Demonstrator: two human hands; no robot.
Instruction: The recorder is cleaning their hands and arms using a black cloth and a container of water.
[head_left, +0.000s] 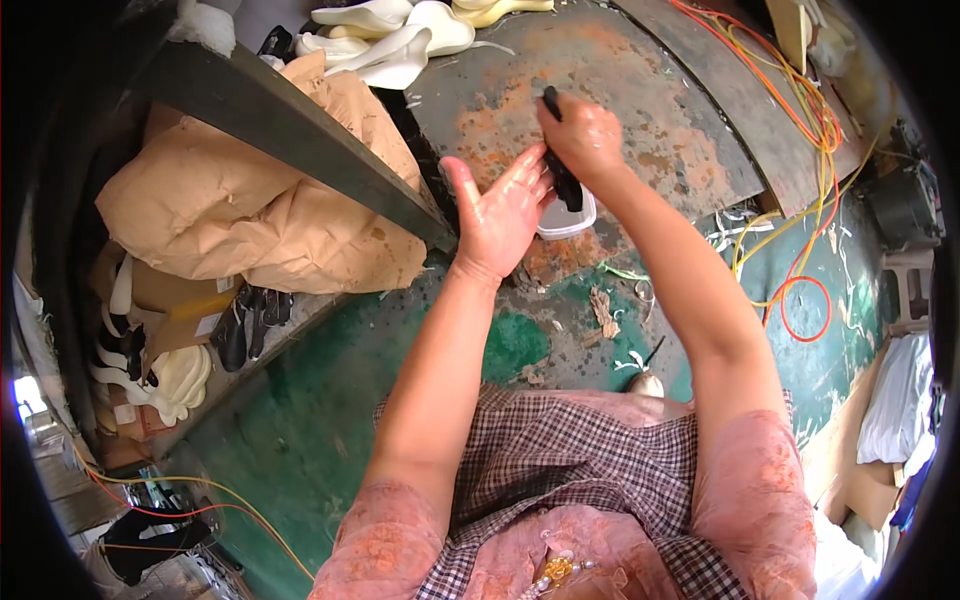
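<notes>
My right hand (588,140) is closed around a long, narrow black piece (566,185) that looks like a handle. One end sticks out above the fist, and the wider end points down toward me. My left hand (503,215) is open with the palm up and thumb spread, its fingertips right beside the black piece. Whether they touch it I cannot tell. Both hands look wet or shiny. Just under the piece a white plastic tub (580,222) rests on the stained worktable (640,60), partly hidden by the hand and the black piece.
Cream-white curved pieces (395,45) lie piled at the far left. A big crumpled brown paper sack (260,215) fills the left, behind a dark metal beam (300,120). Black pieces (255,320) sit below it. Orange and yellow hoses (825,140) trail down the right.
</notes>
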